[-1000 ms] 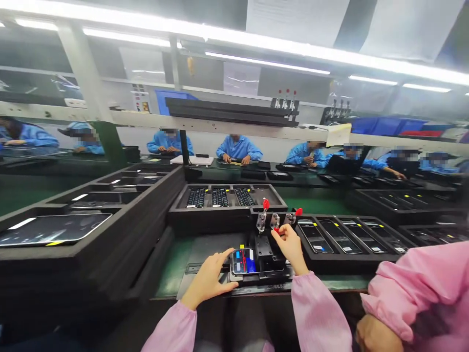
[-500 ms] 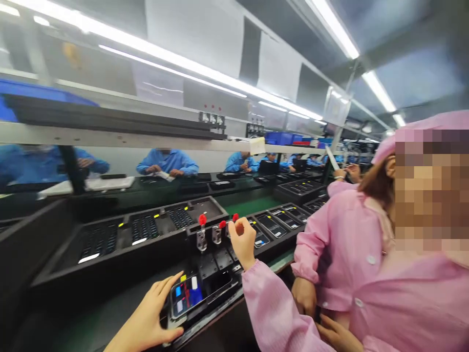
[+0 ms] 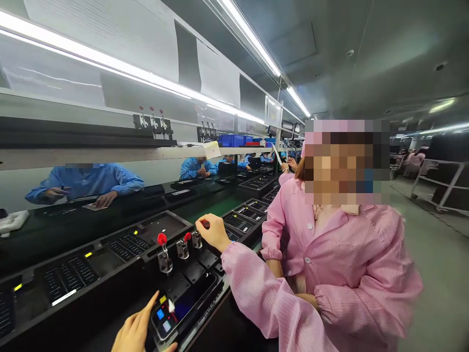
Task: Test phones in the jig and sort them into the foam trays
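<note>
My left hand (image 3: 132,328) is at the lower edge of the view, thumb and fingers spanning the near end of a phone (image 3: 165,320). That phone has a dark glossy screen with coloured patches and a yellow tab, and it lies in a black fixture (image 3: 190,271). Along the fixture's far side stand toggle clamps (image 3: 164,259) with red-tipped handles. My right hand (image 3: 214,231), in a pink sleeve, is curled closed at the rightmost clamp (image 3: 197,239); its fingers cover most of that clamp's handle.
Left of the fixture runs a black tray (image 3: 98,266) with dark parts and yellow tabs. More phones (image 3: 238,222) lie in trays beyond my right hand. A co-worker in pink (image 3: 330,264) sits close on the right. People in blue (image 3: 86,183) work across the line, below a shelf (image 3: 120,152).
The view has swung to the right, so the bench and both hands appear further left. My right hand stays closed by the rightmost clamp, and my left hand remains at the phone.
</note>
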The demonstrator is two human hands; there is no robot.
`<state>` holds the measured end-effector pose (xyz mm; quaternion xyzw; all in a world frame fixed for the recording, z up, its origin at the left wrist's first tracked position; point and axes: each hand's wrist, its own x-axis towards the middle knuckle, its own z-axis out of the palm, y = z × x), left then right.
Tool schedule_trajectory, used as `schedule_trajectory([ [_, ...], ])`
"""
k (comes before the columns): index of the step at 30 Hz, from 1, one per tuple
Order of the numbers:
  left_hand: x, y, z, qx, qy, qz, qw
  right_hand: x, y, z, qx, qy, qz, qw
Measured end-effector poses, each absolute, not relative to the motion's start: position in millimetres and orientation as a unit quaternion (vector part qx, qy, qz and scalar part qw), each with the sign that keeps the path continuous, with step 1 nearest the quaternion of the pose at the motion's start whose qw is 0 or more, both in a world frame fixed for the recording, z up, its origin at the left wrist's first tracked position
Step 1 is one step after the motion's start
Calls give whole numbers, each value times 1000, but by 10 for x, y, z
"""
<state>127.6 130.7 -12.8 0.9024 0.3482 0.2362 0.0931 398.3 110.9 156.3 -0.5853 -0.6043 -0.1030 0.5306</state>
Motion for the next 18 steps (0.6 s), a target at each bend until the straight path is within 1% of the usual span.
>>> schedule_trajectory([
  [4,1462,1259,-112,906,325,263,66,4021,899,1493,-588,-622,-118,503],
  [9,1392,1100,-30,905,312,276,87,3978,550,1062,-597,-642,-108,470],
  [13,1298,998,38,905,315,265,103,3904,475,781,-607,-666,-93,423],
  [16,1279,968,68,902,320,265,118,3855,514,748,-614,-676,-83,399],
  [18,1281,957,82,901,320,267,125,3844,535,779,-621,-671,-77,399],
])
